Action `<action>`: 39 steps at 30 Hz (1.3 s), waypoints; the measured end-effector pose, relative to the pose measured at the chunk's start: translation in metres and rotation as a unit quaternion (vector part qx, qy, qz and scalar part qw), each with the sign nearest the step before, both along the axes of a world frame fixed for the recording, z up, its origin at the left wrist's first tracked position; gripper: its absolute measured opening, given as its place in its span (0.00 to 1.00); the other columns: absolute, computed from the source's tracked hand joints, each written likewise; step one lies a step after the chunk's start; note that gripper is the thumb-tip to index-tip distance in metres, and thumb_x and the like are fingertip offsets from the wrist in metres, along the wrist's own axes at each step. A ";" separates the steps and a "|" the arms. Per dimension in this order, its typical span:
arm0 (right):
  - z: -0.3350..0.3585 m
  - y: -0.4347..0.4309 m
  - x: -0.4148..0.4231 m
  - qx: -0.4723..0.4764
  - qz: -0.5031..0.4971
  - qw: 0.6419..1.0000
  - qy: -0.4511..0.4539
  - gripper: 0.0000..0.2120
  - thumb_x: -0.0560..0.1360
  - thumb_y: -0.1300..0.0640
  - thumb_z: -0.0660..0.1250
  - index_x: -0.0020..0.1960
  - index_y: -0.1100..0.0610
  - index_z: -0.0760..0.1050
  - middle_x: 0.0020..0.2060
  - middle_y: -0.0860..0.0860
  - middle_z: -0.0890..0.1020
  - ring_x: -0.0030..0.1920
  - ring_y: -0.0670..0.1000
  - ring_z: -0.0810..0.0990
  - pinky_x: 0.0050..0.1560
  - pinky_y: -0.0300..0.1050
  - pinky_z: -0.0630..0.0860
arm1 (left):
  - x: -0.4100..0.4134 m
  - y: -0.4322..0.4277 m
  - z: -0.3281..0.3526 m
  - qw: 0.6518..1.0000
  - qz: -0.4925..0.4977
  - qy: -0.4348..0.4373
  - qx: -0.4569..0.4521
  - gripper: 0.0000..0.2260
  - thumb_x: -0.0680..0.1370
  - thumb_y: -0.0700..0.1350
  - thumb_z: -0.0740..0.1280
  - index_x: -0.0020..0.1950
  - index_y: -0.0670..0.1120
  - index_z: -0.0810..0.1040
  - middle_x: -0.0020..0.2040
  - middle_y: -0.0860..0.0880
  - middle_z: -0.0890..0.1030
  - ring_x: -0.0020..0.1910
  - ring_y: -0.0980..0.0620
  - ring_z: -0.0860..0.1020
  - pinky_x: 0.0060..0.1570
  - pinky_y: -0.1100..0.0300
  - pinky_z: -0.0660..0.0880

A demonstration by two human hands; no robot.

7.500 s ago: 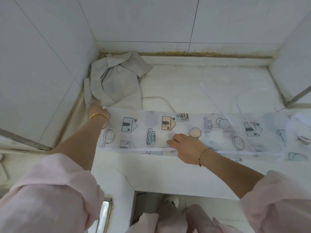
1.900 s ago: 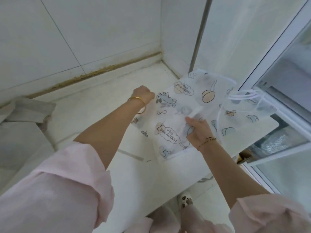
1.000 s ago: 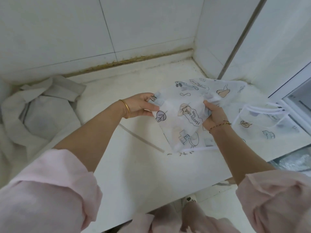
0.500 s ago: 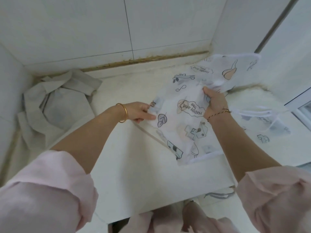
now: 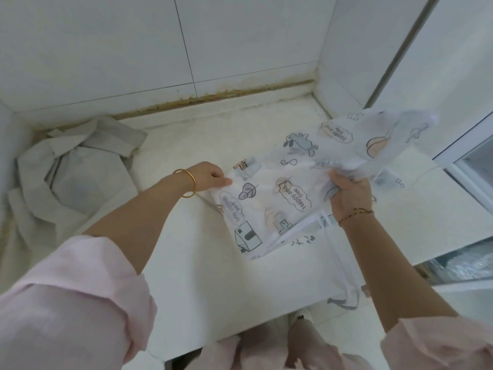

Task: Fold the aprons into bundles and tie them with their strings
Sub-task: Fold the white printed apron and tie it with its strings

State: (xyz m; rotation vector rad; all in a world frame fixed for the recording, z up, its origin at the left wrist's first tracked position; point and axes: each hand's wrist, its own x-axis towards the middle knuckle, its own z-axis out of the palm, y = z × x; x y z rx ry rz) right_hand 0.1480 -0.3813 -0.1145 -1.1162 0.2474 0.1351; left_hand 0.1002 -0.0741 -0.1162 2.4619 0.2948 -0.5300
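Observation:
A thin white apron (image 5: pixel 277 198) printed with cartoon houses, leaves and "Happy and free" clouds lies partly folded on the white counter (image 5: pixel 202 276). My left hand (image 5: pixel 209 177) pinches its left edge, thumb on top. My right hand (image 5: pixel 349 193) grips a bunched fold at the apron's right side, and the cloth beyond it is lifted off the counter toward the back right. A white string (image 5: pixel 338 260) hangs from the apron over the counter's front edge.
A grey apron (image 5: pixel 74 169) lies crumpled in the back left corner of the counter. Tiled walls close the back and left. A window frame (image 5: pixel 458 153) stands on the right. The counter's front edge runs just below my arms.
Since a second ago both hands shifted the apron slightly right and toward me. My right hand's grip moved lower on the fold, and the far flap now stands higher off the counter.

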 end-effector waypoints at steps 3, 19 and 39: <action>-0.026 -0.014 -0.005 -0.018 -0.053 0.988 0.146 0.13 0.74 0.73 0.63 0.40 0.57 0.71 0.34 0.52 0.74 0.30 0.47 0.74 0.25 0.34 0.74 | 0.002 -0.015 -0.013 1.000 -0.015 -0.023 -0.012 0.12 0.78 0.50 0.66 0.37 0.47 0.70 0.39 0.50 0.71 0.41 0.51 0.70 0.41 0.61 0.65; -0.049 -0.039 0.000 -0.095 0.054 0.950 0.293 0.06 0.73 0.69 0.66 0.48 0.63 0.71 0.37 0.57 0.75 0.32 0.53 0.73 0.22 0.37 0.72 | 0.062 -0.115 -0.019 1.000 0.008 0.022 0.010 0.18 0.81 0.51 0.58 0.33 0.46 0.61 0.31 0.49 0.64 0.29 0.51 0.63 0.30 0.58 0.60; -0.035 -0.092 0.045 -0.176 -0.024 0.970 0.166 0.07 0.73 0.62 0.69 0.51 0.56 0.76 0.42 0.51 0.80 0.42 0.52 0.79 0.36 0.40 0.75 | 0.126 -0.187 -0.023 0.984 -0.110 0.122 0.071 0.16 0.82 0.49 0.54 0.66 0.42 0.58 0.37 0.46 0.70 0.37 0.48 0.69 0.40 0.55 0.65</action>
